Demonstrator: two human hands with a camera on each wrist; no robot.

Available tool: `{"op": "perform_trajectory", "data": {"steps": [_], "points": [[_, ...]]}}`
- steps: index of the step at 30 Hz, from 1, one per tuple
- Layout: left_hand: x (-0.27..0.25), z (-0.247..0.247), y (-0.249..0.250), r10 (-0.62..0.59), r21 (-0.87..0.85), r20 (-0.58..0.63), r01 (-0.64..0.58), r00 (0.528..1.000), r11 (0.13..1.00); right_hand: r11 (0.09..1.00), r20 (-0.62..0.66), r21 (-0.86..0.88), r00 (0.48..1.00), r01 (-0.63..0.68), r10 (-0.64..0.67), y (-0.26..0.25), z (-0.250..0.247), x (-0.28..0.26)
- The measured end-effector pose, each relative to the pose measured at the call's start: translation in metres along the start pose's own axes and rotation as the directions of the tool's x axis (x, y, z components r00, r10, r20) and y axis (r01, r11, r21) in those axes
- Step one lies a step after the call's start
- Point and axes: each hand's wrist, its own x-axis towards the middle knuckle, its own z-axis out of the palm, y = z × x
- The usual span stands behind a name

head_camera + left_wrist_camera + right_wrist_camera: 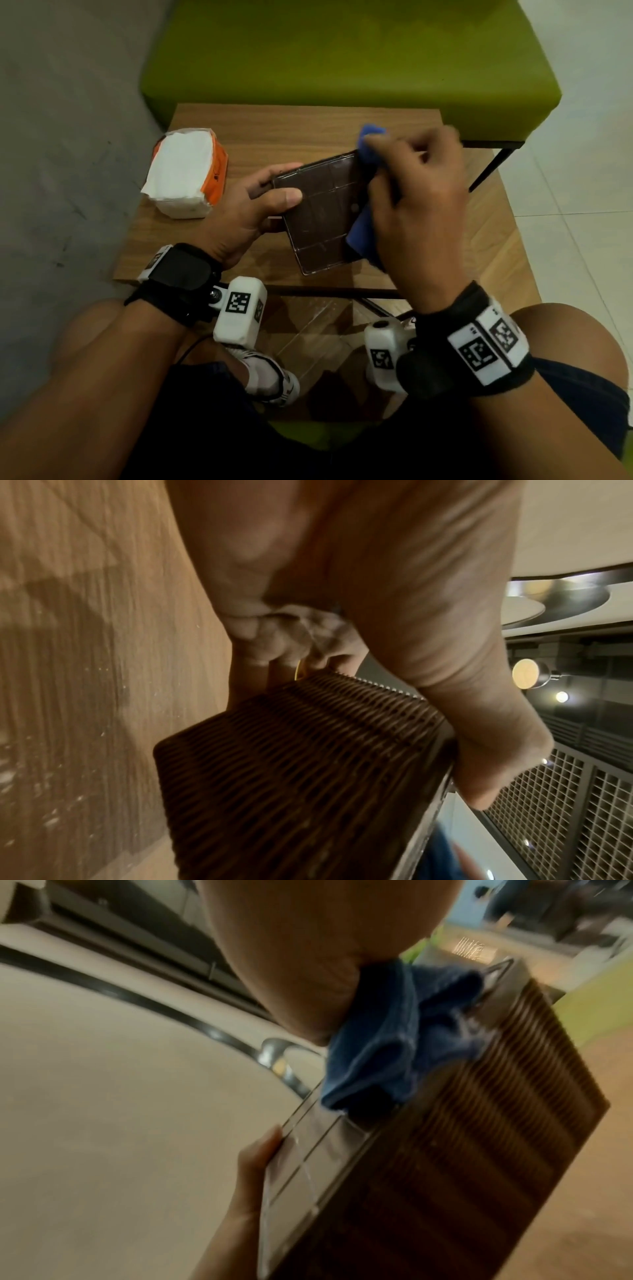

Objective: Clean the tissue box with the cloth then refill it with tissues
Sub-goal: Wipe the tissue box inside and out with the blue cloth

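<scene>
A dark brown woven tissue box (318, 209) is held tilted above the small wooden table (308, 126), its flat gridded face toward me. My left hand (253, 202) grips its left end, thumb on the flat face and fingers behind. In the left wrist view the box's ribbed side (301, 764) fills the lower middle. My right hand (418, 202) grips a bunched blue cloth (368, 154) and presses it against the box's right edge. The right wrist view shows the blue cloth (394, 1042) on the box's rim (445, 1150). An opened orange pack of white tissues (186, 173) lies at the table's left.
A green upholstered bench (342, 58) stands right behind the table. A grey wall is on the left and pale floor tiles on the right. My knees and one white shoe (270, 377) are below the table's near edge.
</scene>
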Motion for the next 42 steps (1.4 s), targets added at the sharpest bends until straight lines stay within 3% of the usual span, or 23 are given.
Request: {"op": "perform_trajectory", "data": {"steps": [2,3,6,8,11,14,17,21,23,25,27,29,32,34,37,42], "points": [[0.002,0.004,0.002,0.001,-0.004,0.006,-0.001,1.0,1.0,0.993,-0.099,0.015,0.988,-0.121,0.122,-0.005,0.001,0.001],[0.002,0.006,0.003,0.006,-0.009,0.004,-0.006,1.0,1.0,0.994,-0.08,0.013,0.991,-0.106,0.107,-0.014,0.003,-0.004],[0.004,0.002,0.001,0.021,-0.005,0.005,-0.021,1.0,1.0,0.992,0.176,0.022,0.976,0.127,-0.129,-0.034,0.007,-0.027],[0.003,-0.003,0.0,0.007,0.002,-0.001,-0.007,1.0,1.0,0.983,0.246,-0.003,0.953,0.185,-0.179,-0.022,0.001,-0.029],[0.0,-0.01,-0.005,-0.006,-0.021,-0.026,0.006,1.0,1.0,1.0,0.092,-0.024,0.996,-0.009,0.012,0.008,-0.006,-0.014],[0.002,-0.007,-0.007,-0.018,-0.034,-0.023,0.017,1.0,0.999,0.991,-0.012,-0.018,0.991,-0.136,0.136,0.002,-0.002,-0.011],[0.006,-0.004,-0.005,-0.014,-0.051,-0.027,0.012,1.0,0.999,0.999,0.16,0.02,0.986,0.035,-0.038,-0.032,0.009,-0.033],[0.007,-0.008,-0.005,-0.024,-0.113,-0.053,0.018,0.998,0.993,0.969,0.341,0.065,0.908,0.237,-0.245,-0.032,0.002,-0.056],[0.004,-0.012,-0.005,-0.039,-0.103,-0.072,0.031,0.997,0.994,0.981,0.269,0.021,0.944,0.195,-0.193,-0.009,-0.005,-0.049],[0.003,-0.013,-0.004,-0.036,-0.102,-0.074,0.028,0.997,0.994,1.0,0.134,0.003,0.99,0.031,-0.031,0.012,-0.013,-0.036],[0.003,-0.008,-0.002,-0.022,-0.099,-0.082,0.014,0.996,0.995,0.997,0.075,0.014,0.995,-0.073,0.072,0.013,-0.014,-0.033],[0.004,-0.001,-0.001,-0.018,-0.113,-0.123,0.004,0.992,0.994,1.0,0.153,0.022,0.988,-0.004,0.0,-0.006,-0.007,-0.046],[0.005,0.007,-0.001,-0.029,-0.142,-0.16,0.007,0.987,0.99,0.981,0.324,0.089,0.926,0.175,-0.195,-0.033,0.002,-0.077],[0.005,0.008,-0.001,-0.038,-0.146,-0.181,0.011,0.983,0.989,0.967,0.333,0.119,0.908,0.227,-0.254,-0.028,0.002,-0.082],[0.002,0.005,0.0,-0.049,-0.151,-0.178,0.022,0.983,0.988,0.972,0.261,0.084,0.936,0.22,-0.235,-0.002,-0.006,-0.072],[-0.002,0.001,0.004,-0.033,-0.155,-0.115,0.015,0.993,0.988,1.0,0.073,0.023,0.997,0.018,-0.02,0.039,-0.024,-0.036]]}}
